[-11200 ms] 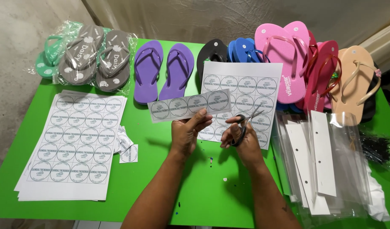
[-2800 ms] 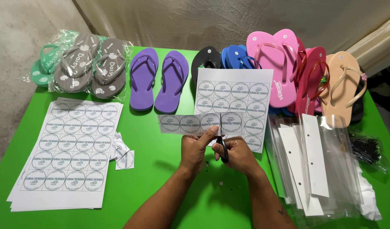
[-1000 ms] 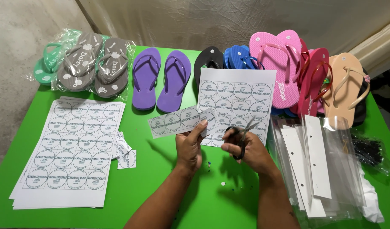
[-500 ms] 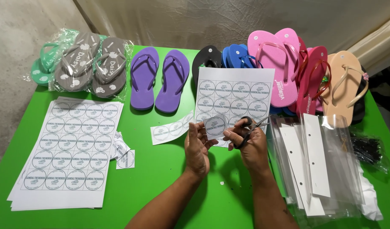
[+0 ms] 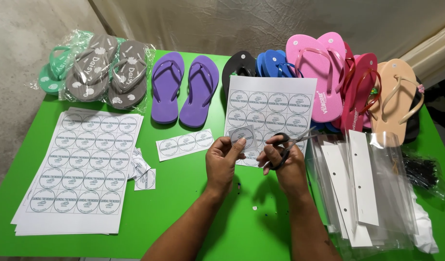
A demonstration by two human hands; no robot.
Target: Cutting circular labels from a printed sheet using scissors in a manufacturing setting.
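Note:
My left hand [image 5: 224, 160] pinches a small square paper label [image 5: 243, 136] with one printed circle, held up over the green table [image 5: 184, 203]. My right hand [image 5: 282, 157] grips black-handled scissors [image 5: 286, 146], blades pointing right and up, just right of the label. A cut strip of three round labels [image 5: 185, 144] lies flat on the table to the left of my left hand. A sheet of round labels [image 5: 268, 113] lies behind both hands.
A stack of label sheets [image 5: 80, 169] lies at the left with small cut pieces [image 5: 142, 171] beside it. Flip-flops line the back: grey bagged [image 5: 109, 72], purple [image 5: 184, 87], black, blue, pink [image 5: 319, 72], tan. Clear bags and white card strips [image 5: 360, 183] lie at the right.
The strip was cut: one square label stays in my left hand and the three-label remainder now lies on the table. The scissors have drawn away to the right.

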